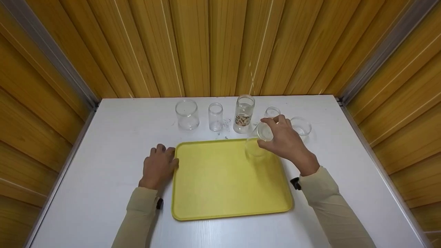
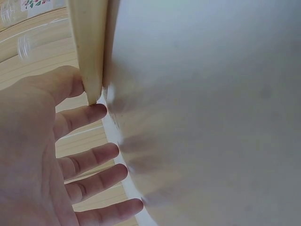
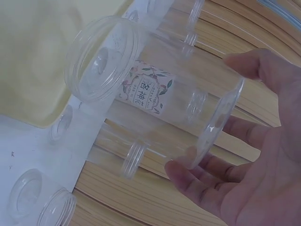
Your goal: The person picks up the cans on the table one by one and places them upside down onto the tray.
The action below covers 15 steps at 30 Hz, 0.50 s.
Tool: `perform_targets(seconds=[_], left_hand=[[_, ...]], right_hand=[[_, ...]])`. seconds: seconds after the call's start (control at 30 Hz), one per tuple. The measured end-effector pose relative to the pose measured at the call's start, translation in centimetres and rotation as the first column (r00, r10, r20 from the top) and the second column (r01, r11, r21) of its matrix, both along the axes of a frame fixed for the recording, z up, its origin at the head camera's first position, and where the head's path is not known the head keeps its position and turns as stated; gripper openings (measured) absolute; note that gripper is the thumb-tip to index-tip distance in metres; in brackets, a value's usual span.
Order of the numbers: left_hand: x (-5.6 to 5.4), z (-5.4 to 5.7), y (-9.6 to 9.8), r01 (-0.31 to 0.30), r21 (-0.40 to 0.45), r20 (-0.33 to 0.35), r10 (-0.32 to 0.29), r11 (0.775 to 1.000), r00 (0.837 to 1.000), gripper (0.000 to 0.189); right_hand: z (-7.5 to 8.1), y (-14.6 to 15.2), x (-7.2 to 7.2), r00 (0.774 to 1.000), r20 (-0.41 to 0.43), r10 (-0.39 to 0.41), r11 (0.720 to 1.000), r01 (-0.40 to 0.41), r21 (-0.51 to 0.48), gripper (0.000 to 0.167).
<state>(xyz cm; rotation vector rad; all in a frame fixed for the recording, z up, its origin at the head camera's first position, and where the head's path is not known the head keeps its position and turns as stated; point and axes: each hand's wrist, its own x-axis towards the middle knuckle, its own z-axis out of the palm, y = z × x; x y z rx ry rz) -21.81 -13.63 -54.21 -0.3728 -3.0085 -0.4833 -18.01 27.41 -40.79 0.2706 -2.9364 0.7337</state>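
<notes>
Left grip touching tray edge, fingers spread; clear jar beyond

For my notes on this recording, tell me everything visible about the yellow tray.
The yellow tray is a shallow rectangle with rounded corners and a raised rim; it looks like plastic. It lies flat on the white table, long sides running left to right. The left hand touches its left edge near the far corner, thumb against the rim. The right hand holds a clear jar over its far right corner; whether jar and tray touch is unclear.
</notes>
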Motion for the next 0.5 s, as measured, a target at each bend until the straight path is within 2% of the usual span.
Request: perform_targets(seconds=[0.5], left_hand=[[0.09, -0.03, -0.04, 0.000, 0.010, 0.003, 0.000, 1.000, 1.000, 0.042]], right_hand=[[-0.52, -0.16, -0.18, 1.000, 0.028, 0.008, 0.999, -0.009, 0.039, 0.068]])
